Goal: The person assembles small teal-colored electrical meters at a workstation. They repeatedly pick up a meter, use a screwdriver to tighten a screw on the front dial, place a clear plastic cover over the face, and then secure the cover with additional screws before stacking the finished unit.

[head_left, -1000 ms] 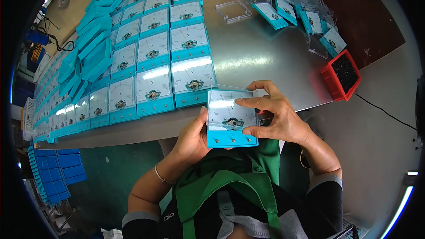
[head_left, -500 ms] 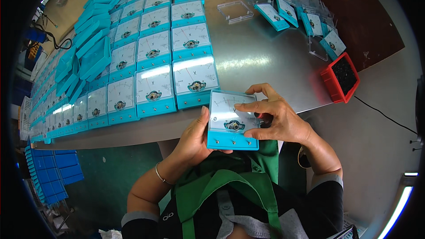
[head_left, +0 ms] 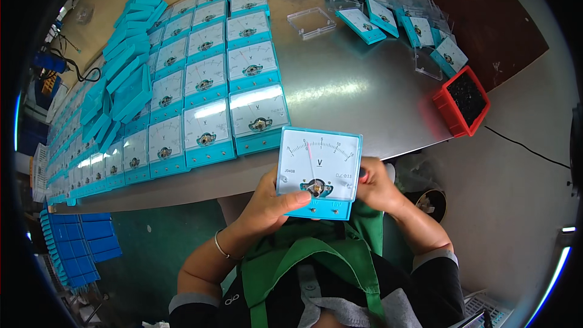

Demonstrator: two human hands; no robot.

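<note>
My left hand grips a voltmeter by its lower left corner, thumb on the front and fingers behind. The meter has a turquoise case, a white dial, a red needle and a clear cover, and is held face up in front of my apron. Close against the meter's right edge, my right hand is closed round a tool with a red and black end. The rest of that tool is hidden by the hand and the meter. Rows of similar voltmeters stand on the table to the left.
Turquoise cases are piled on the left rows. At the back right lie loose meters and clear covers. A red bin of small black parts sits at the table's right edge. Blue crates stand below left.
My right hand has left the dial and moved down to the meter's right edge. The left thumb has shifted onto the meter's lower front, and the meter has tilted up toward me.
</note>
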